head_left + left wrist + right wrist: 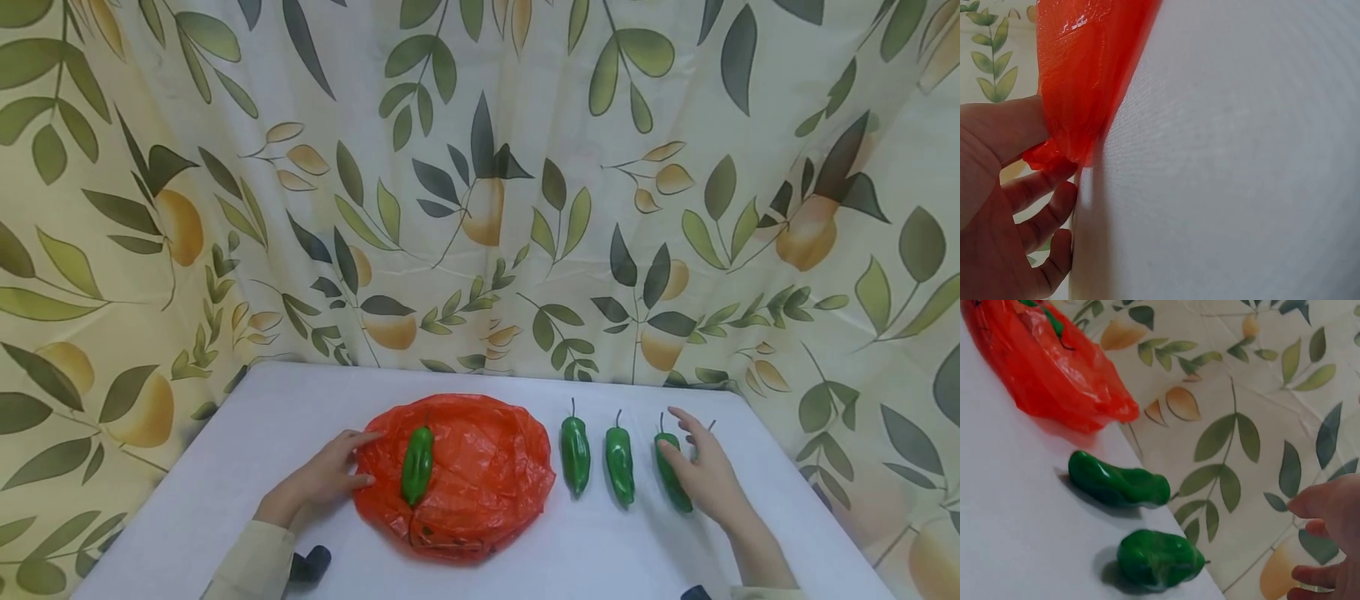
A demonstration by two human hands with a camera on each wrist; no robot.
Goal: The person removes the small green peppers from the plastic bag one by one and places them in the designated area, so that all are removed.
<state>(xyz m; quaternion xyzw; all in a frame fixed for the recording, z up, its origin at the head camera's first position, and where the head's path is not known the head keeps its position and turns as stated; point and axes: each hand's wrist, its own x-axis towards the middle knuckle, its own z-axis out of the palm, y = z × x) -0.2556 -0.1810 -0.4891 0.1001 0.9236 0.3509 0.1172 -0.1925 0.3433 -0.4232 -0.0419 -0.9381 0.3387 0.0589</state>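
A red plastic bag [487,467] lies spread on the table, a green pepper [417,467] on top of it. At the bag's left edge, my left hand [330,471] holds the plastic between thumb and fingers; the left wrist view shows the red film [1082,81] there. To the right, green peppers lie in a row: one [575,457] beside the bag, another [619,465] after it, then a third [672,472]. Over this third one hovers my right hand [708,475], fingers spread and holding nothing. A stem shows behind that hand; the rest there is hidden.
A white-covered table [300,392] carries everything. Behind it and at both sides hangs a curtain [480,208] printed with leaves and fruit. A black object [310,565] sits by the left wrist, partly covered by the sleeve.
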